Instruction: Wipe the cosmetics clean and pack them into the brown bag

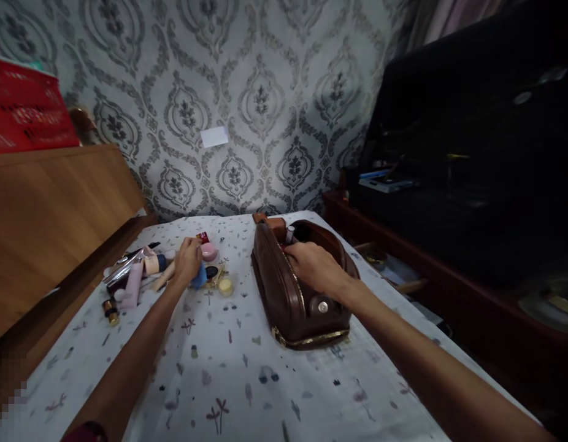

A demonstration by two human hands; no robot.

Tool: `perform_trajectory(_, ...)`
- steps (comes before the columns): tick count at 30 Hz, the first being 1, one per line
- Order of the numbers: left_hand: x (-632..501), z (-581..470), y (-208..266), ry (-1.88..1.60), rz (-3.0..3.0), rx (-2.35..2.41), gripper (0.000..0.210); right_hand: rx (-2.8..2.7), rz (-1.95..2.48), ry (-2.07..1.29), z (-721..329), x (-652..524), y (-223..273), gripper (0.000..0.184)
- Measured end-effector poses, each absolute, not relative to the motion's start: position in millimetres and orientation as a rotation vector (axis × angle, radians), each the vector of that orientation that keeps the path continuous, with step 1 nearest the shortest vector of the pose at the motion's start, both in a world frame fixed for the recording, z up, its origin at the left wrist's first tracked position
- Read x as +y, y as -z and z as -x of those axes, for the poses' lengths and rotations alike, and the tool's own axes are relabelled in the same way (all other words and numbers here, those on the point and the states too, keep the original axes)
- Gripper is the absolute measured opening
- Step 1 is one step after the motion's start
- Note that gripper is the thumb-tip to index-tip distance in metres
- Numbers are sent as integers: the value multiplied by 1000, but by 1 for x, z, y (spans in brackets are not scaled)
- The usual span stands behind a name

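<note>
A brown leather toiletry bag [284, 301] stands open on the patterned bedsheet [247, 380]. My right hand [314, 265] rests over its open top, fingers reaching inside near a small bottle [290, 234]. My left hand [187, 260] reaches into a cluster of cosmetics at the left, closed around a blue item [200, 277]. Around it lie a pink jar [209, 251], a pale yellow round pot [226, 286], a pink tube [133, 286] and a small dark bottle with a gold cap [111, 312].
A wooden headboard [49, 221] runs along the left with a red box [26, 107] on top. Patterned wallpaper is behind. To the right stand a dark wooden bench [403, 245] and a large black shape.
</note>
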State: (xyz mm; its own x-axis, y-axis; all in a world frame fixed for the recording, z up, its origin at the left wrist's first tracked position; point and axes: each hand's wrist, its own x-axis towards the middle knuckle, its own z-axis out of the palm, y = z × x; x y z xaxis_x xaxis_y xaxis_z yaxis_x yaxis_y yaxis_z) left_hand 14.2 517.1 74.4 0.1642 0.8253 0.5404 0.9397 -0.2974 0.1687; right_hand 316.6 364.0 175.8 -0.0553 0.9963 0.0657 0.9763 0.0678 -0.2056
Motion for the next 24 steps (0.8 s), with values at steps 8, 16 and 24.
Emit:
perform_trajectory(8, 517, -6, -56, 602, 2246, -1692, 33, -1774, 1006, 193, -281, 321, -153, 17)
perform_trajectory(16, 538, -24, -58, 308, 2377, -1617, 43, -2218, 1080, -249, -196, 330, -80, 17)
perform_trajectory(24, 546, -33, -66, 107, 2365, -1610, 38, -1857, 1317, -695, -179, 373, -26, 15)
